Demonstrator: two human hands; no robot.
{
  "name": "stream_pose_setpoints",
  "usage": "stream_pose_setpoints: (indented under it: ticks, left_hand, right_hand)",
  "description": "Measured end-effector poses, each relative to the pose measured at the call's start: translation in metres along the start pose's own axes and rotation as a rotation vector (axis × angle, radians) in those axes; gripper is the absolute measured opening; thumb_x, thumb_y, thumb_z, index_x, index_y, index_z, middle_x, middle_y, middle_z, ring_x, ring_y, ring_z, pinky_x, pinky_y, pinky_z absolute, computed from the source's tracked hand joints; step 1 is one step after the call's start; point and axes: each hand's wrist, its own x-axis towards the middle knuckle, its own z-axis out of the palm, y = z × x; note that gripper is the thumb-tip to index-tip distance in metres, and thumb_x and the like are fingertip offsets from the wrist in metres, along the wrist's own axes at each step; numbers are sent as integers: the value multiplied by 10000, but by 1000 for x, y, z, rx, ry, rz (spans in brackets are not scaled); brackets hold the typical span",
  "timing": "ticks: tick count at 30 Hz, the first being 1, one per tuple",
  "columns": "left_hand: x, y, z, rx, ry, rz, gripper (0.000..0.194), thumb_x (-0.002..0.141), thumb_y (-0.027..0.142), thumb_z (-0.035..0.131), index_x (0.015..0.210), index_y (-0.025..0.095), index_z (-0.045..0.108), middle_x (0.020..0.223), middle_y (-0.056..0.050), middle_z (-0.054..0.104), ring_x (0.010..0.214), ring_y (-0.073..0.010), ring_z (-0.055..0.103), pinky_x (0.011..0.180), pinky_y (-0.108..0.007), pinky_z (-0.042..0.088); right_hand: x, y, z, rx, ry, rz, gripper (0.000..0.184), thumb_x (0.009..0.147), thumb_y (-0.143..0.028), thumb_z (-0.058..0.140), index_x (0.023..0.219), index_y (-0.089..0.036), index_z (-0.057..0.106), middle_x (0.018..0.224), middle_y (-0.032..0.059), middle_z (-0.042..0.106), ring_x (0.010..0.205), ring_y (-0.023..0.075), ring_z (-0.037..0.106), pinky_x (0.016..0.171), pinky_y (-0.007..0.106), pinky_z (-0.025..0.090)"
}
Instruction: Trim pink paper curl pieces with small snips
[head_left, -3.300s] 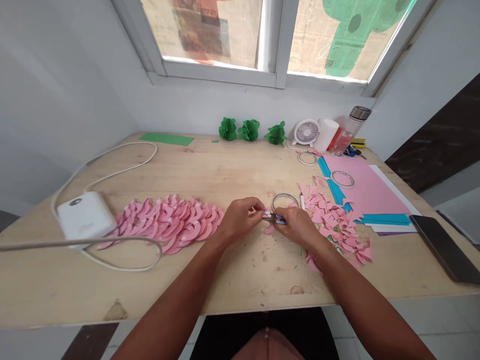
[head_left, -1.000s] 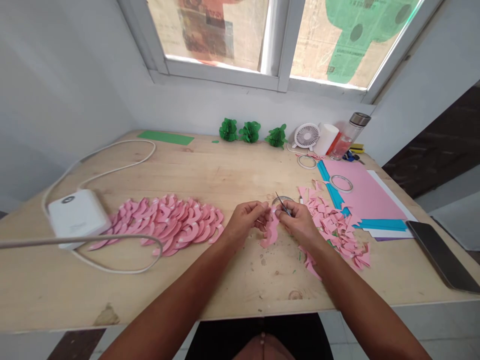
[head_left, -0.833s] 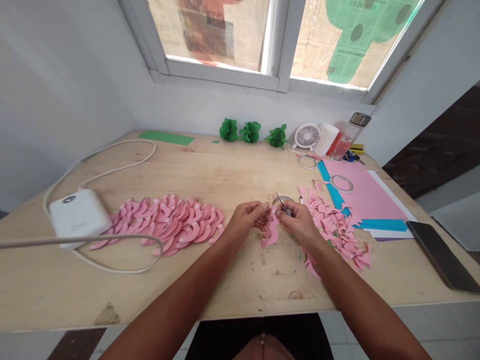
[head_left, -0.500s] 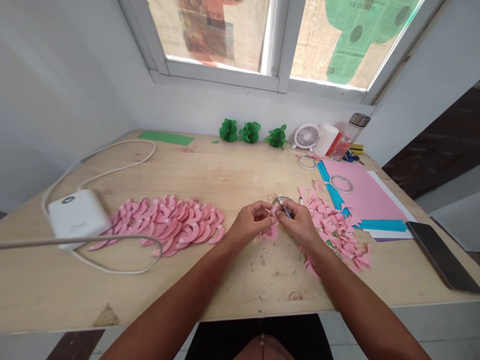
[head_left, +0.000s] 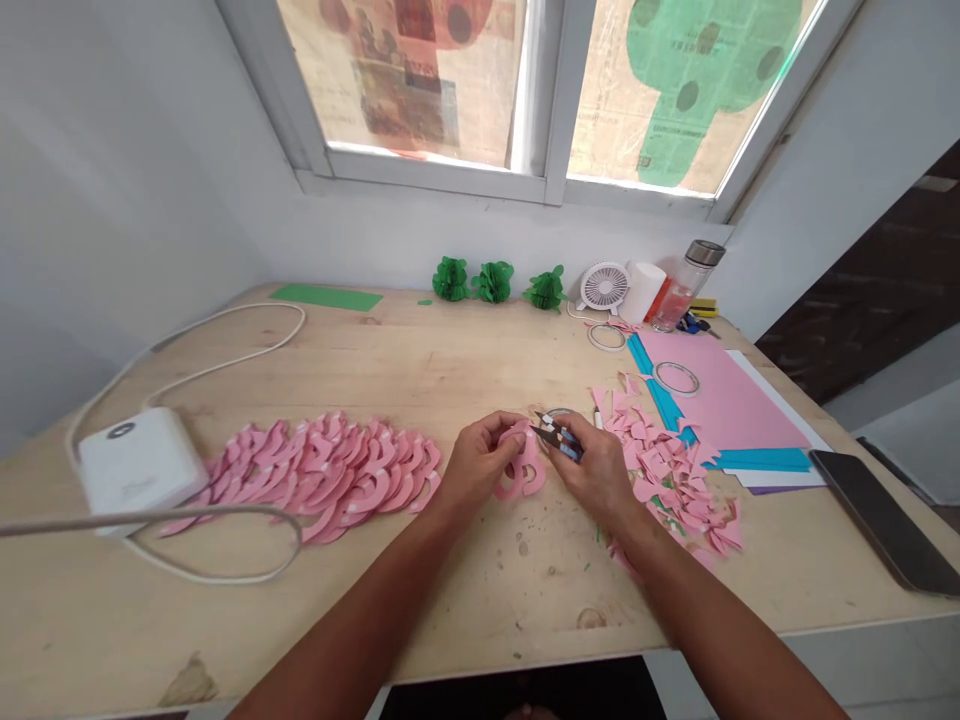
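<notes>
My left hand (head_left: 480,462) is closed on a curved pink paper piece (head_left: 523,478), held just above the wooden table (head_left: 420,360). Close beside it, my right hand (head_left: 596,466) grips small scissors (head_left: 556,438) whose blades point left at the top of that piece. To the left lies a spread of several finished pink curved cutouts (head_left: 330,474). Pink paper scraps (head_left: 671,480) are heaped right of my right hand.
A white box (head_left: 139,464) with a looping cable sits at the left. Pink, blue and white sheets (head_left: 712,395), tape rings (head_left: 676,378), a small fan (head_left: 606,286), a bottle (head_left: 686,284) and green paper balls (head_left: 491,281) lie at the back right. A phone (head_left: 885,520) rests near the right edge.
The scissors have tipped from pointing up to pointing left at the pink piece, which now hangs lower in my left hand. The camera has tilted slightly up.
</notes>
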Motion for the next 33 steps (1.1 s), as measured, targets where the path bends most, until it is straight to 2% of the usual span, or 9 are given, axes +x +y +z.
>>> stream_pose_setpoints:
  ticks: [5, 8, 10, 13, 17, 23, 27, 30, 33]
  left_hand:
    - [0, 6, -5, -24, -32, -27, 404, 716, 277, 565, 1097, 140, 556, 615, 18, 583, 434, -78, 511, 437, -196, 399]
    - [-1, 9, -6, -47, -38, 5, 599, 764, 286, 534, 1324, 216, 332, 603, 37, 576, 435, -81, 523, 461, -200, 414]
    - [-2, 9, -6, -37, -53, 29, 641, 791, 294, 517, 1365, 241, 237, 527, 67, 521, 423, -83, 516, 466, -198, 411]
    - [-2, 10, -6, 0, -48, 33, 583, 792, 307, 529, 1320, 249, 287, 503, 85, 484, 392, -72, 484, 442, -186, 386]
    - [-3, 10, -4, -11, -39, 41, 478, 744, 314, 592, 1168, 246, 382, 593, 76, 518, 380, -54, 458, 417, -178, 366]
    - [-1, 6, -4, -40, -52, 14, 466, 675, 277, 654, 1048, 238, 378, 802, 22, 597, 498, -70, 533, 512, -226, 458]
    - [2, -1, -2, -25, -33, 3, 405, 654, 278, 661, 953, 218, 393, 747, 37, 589, 430, -50, 477, 412, -179, 382]
    - [3, -5, -1, -37, -70, 0, 361, 665, 279, 649, 913, 217, 394, 699, 57, 582, 382, -27, 412, 376, -157, 314]
    - [1, -5, 0, -47, -108, 0, 343, 683, 283, 638, 922, 217, 401, 641, 72, 561, 365, -24, 386, 377, -155, 291]
  right_hand:
    - [0, 2, -2, -104, 38, -47, 214, 732, -174, 533, 927, -205, 615, 801, 32, 678, 696, 165, 615, 642, 244, 433]
    - [0, 4, -2, -145, 33, -58, 202, 732, -171, 530, 910, -205, 619, 750, 27, 674, 659, 159, 609, 612, 236, 424]
    - [0, 4, -1, -156, 29, -62, 207, 734, -167, 528, 916, -207, 617, 746, 26, 675, 655, 158, 608, 607, 233, 420]
    - [0, 4, -2, -167, 31, -54, 214, 738, -164, 528, 927, -211, 617, 763, 27, 678, 671, 164, 613, 614, 236, 417]
    - [1, 2, -3, -173, 28, -38, 201, 737, -167, 533, 913, -211, 618, 754, 24, 674, 671, 168, 609, 604, 238, 410]
    - [-1, -1, -4, -71, 37, -51, 182, 741, -151, 528, 897, -198, 610, 737, 22, 657, 635, 149, 587, 594, 229, 414]
    - [-1, -3, -4, 16, 39, -142, 173, 736, -139, 530, 882, -190, 608, 704, 19, 631, 600, 137, 555, 567, 224, 407]
    - [-1, -4, -4, 70, 12, -217, 202, 741, -126, 523, 908, -187, 619, 745, 32, 631, 660, 147, 565, 599, 233, 415]
    - [0, -4, -3, 88, -19, -218, 231, 748, -136, 532, 950, -188, 631, 783, 46, 633, 711, 160, 575, 629, 246, 428]
